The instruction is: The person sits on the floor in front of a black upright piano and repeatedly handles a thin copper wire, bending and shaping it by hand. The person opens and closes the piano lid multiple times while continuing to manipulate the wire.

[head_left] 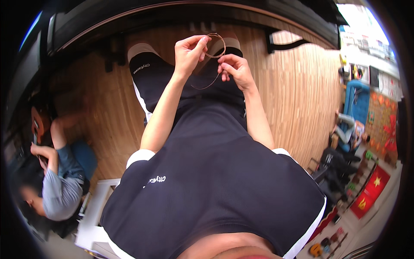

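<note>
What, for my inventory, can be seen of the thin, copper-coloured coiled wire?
The thin, copper-coloured coiled wire looks metallic, wound in more than one turn into a roundish loop, one slim loose end curving down to the lower left. The bare left hand pinches the loop's upper left side; the bare right hand is at its lower right, its grip unclear. It is held up over the black-clothed legs.
</note>
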`<control>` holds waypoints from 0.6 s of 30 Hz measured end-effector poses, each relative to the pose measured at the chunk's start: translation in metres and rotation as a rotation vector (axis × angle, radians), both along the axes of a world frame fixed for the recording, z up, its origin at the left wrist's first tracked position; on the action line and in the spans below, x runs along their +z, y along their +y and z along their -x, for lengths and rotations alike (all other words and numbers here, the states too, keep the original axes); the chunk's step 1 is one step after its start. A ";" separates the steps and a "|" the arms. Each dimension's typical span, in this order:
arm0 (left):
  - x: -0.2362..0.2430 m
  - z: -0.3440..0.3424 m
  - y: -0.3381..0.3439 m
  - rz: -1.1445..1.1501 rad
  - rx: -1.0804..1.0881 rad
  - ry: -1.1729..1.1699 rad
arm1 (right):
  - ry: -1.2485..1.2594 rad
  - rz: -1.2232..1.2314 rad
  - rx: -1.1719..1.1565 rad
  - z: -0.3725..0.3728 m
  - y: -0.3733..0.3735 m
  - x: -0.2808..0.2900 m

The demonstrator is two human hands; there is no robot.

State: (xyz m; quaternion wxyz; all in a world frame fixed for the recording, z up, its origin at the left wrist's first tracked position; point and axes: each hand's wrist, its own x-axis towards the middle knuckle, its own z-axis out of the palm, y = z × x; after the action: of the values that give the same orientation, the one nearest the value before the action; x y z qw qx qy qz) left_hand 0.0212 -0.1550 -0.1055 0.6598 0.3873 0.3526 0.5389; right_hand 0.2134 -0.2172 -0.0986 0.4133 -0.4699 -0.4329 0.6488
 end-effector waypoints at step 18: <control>0.020 -0.035 -0.066 0.059 -0.797 0.171 | -0.211 -0.061 -0.840 0.049 -0.147 0.037</control>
State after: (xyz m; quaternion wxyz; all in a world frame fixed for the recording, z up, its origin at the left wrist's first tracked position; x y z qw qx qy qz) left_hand 0.0565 -0.2209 -0.0856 0.7961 0.5180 0.2436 0.1965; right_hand 0.1647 -0.3639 -0.0613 0.6086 -0.6566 -0.2627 0.3597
